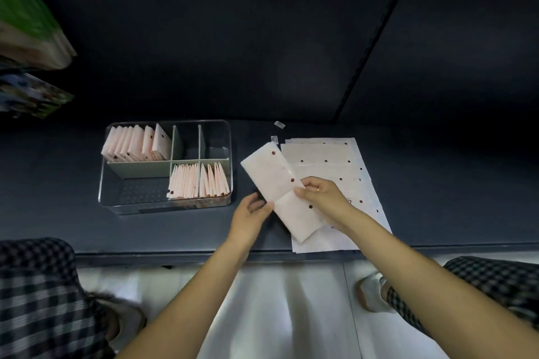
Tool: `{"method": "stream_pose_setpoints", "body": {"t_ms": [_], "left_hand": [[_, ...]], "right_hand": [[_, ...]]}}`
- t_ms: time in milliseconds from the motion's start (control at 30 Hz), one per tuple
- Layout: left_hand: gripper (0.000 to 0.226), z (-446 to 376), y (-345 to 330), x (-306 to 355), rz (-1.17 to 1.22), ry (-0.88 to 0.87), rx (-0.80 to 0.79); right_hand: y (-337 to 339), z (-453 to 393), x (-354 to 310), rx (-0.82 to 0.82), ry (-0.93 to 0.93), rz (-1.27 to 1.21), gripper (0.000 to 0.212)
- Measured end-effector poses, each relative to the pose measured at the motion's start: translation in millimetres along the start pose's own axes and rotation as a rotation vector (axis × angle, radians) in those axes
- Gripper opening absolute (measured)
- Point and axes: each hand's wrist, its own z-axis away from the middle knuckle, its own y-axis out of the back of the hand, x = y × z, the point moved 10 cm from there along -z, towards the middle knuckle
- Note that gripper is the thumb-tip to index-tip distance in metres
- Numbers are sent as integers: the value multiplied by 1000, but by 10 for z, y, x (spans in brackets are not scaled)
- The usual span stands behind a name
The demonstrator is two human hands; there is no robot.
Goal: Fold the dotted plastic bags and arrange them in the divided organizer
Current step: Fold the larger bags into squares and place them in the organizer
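A white plastic bag with dark red dots (271, 173), folded into a long strip, lies slanted across the dark surface and bends over itself near its middle. My right hand (320, 198) pinches the strip at that bend, and my left hand (252, 213) touches its left edge with relaxed fingers. A flat stack of unfolded dotted bags (329, 160) lies under and to the right of the strip. The clear divided organizer (166, 204) stands to the left, with folded bags upright in its back-left compartment (137, 144) and front-right compartments (198, 183).
The organizer's front-left and back-right compartments hold nothing, split by pale green dividers (140, 169). Two small labels (279, 124) lie behind the stack. The surface's front edge (175, 253) runs just below my hands. Checkered trouser legs (38, 285) flank a white floor; packages (29, 23) sit far left.
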Motion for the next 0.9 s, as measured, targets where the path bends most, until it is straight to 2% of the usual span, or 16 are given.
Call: {"method": "stream_pose_setpoints", "body": {"t_ms": [100, 233, 333, 567, 700, 800, 900], "left_hand": [[21, 72, -55, 174, 134, 31, -84], [7, 104, 39, 428, 15, -40, -98], [13, 127, 66, 549, -36, -67, -163], [23, 273, 87, 824, 73, -165, -307], [31, 335, 113, 882, 143, -169, -366], [23, 341, 149, 843, 235, -106, -315], [27, 342, 150, 740, 147, -30, -227]], "right_hand": [[-117, 113, -7, -11, -38, -163, 4], [-173, 224, -106, -26, -47, -97, 10], [-174, 283, -218, -44, -20, -85, 11], [-289, 428, -316, -124, -47, -374, 15], [-324, 465, -374, -109, -14, -422, 30], [-302, 466, -392, -67, 15, -366, 33], [-345, 467, -441, -68, 54, -301, 31]]}}
